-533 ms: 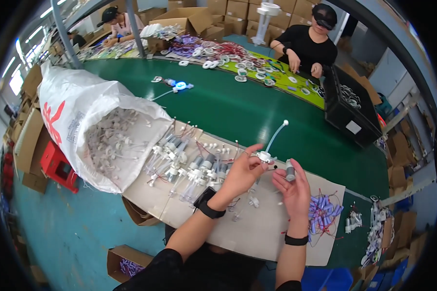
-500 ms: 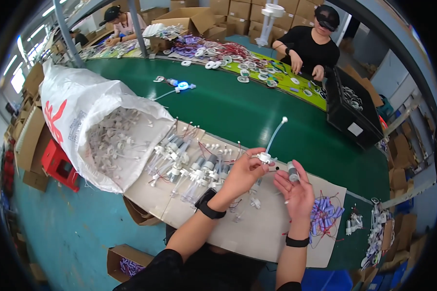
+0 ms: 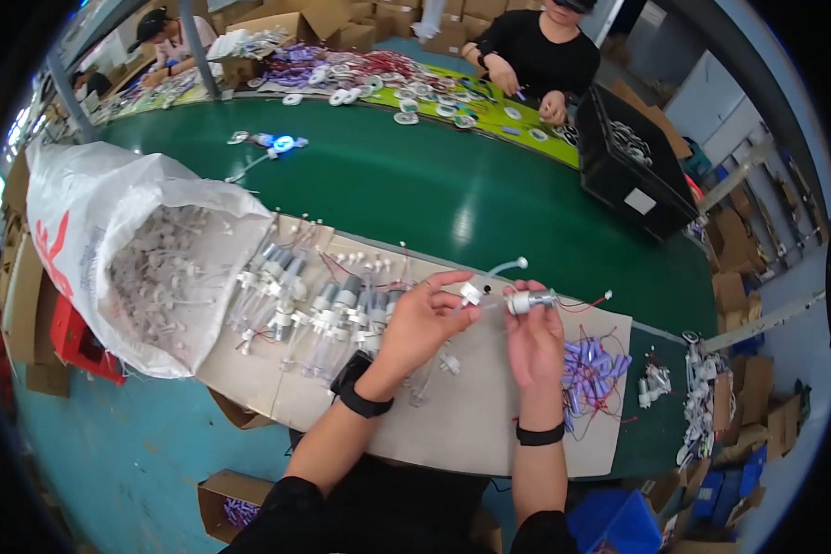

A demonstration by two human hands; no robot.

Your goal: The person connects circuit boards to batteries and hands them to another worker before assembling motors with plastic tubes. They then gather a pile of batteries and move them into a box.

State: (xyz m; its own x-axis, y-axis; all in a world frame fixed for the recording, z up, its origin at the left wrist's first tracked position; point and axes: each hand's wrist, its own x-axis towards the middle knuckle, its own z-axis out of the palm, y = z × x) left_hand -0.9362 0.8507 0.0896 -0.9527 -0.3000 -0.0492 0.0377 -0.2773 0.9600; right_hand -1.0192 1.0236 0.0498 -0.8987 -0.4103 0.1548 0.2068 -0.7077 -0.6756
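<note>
Between the thumb and fingers of my left hand [image 3: 427,319] is a white plastic fitting [image 3: 471,294] with a thin, pale tube [image 3: 505,268] rising from it to a white end cap. Just to its right, the fingers of my right hand [image 3: 534,346] grip a small motor [image 3: 532,301], silvery-grey with a white end. It lies on its side, white end toward the fitting, with a red wire [image 3: 582,305] trailing off to the right. The two parts are close together above the cardboard sheet [image 3: 475,415].
A white woven bag [image 3: 92,185] of clear plastic parts lies open at the left. Motor assemblies [image 3: 332,309] fill the cardboard beside it. Purple wired cells [image 3: 591,374] lie right. Across the green table [image 3: 388,175], a person [image 3: 540,55] works beside a black crate [image 3: 637,175].
My right hand has turned the motor from upright to lying sideways, bringing its white end toward the fitting. The tube in my left hand now leans right. The whole view has shifted.
</note>
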